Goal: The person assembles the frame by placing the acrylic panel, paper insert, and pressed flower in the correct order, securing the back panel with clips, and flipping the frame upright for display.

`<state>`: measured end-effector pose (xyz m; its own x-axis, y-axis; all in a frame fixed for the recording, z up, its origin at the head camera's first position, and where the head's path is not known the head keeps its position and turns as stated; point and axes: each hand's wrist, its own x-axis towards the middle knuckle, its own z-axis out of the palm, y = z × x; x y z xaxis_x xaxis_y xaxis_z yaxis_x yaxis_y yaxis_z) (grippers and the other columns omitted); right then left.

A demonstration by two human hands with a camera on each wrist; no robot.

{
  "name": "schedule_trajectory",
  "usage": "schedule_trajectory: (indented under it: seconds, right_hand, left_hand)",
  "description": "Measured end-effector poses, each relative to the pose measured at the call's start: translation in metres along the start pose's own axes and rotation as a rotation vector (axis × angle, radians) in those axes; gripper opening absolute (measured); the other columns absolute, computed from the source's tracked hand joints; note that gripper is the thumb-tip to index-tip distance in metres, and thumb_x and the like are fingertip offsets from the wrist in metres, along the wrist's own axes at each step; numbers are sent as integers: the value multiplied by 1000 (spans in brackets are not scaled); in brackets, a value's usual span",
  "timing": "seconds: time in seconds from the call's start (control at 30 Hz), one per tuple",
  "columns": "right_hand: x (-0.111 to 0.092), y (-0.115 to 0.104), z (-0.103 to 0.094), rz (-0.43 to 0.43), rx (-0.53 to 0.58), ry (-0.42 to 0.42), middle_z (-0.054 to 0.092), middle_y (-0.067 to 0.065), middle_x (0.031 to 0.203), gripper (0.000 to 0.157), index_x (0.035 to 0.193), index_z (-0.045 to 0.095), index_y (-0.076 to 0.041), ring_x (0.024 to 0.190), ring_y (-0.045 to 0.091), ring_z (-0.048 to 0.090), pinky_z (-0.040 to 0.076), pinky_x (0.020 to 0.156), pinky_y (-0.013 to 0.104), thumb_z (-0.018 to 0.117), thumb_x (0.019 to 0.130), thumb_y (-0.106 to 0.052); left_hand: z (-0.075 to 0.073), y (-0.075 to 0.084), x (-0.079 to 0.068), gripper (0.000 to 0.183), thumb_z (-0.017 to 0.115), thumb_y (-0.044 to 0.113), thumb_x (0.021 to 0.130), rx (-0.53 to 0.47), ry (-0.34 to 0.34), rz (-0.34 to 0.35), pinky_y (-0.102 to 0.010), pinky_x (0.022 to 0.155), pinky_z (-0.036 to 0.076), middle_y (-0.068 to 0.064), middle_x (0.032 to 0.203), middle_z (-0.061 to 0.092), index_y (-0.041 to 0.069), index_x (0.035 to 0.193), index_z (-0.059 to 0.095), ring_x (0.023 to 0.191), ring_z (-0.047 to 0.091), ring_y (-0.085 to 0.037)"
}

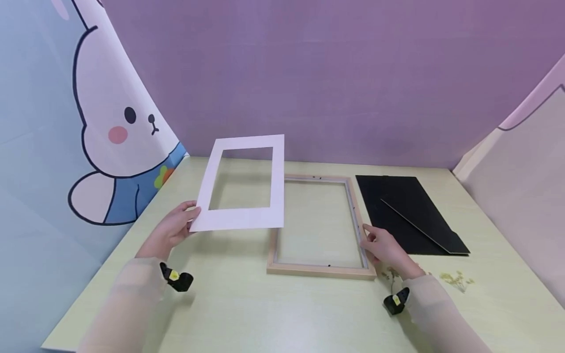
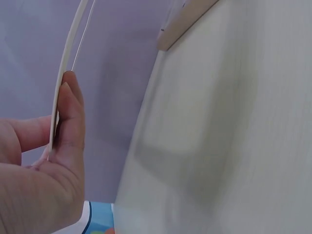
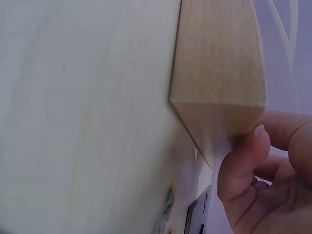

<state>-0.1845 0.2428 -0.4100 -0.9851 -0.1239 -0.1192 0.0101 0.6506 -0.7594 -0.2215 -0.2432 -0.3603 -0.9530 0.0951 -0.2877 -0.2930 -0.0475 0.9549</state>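
Note:
A white picture mat [image 1: 277, 181] with a rectangular opening is held up off the table at the left. My left hand [image 1: 174, 226] pinches its lower left corner; in the left wrist view the thumb and fingers of that hand [image 2: 53, 170] lie on opposite faces of the thin mat. On the table lies a light wooden picture frame [image 1: 322, 271], its far left part overlapped by the mat in the head view. My right hand [image 1: 388, 247] grips the frame's right rail, with fingertips at its outer side and top edge, near the corner seen in the right wrist view.
To the right of the frame lies a black backing board [image 1: 379, 189] with a stand leg [image 1: 419, 223] lying across it. Dried flower sprigs [image 1: 457, 280] are on the table near my right wrist. A purple backdrop [image 1: 309, 83] rises behind the table's far edge.

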Motion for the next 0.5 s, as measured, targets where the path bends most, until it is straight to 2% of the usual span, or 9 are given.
schedule_trajectory:
  seconds: [0.2,0.5]
  right_hand:
    - [0,1,0,1,6,-4,44,8,80,57,138,26,12,45,13,43,41,42,27,51,89,-4]
    - [1,0,-1,-5,9,-4,45,8,80,57,138,27,11,44,13,43,41,42,27,51,89,-4]
  left_hand:
    - [22,3,5,31,42,12,98,4,7,-11,-23,64,48,-4,96,53,5,127,33,75,59,-10]
    - [51,2,12,29,41,10,98,6,-30,-9,-22,60,48,-5,93,53,4,126,34,70,59,-11]
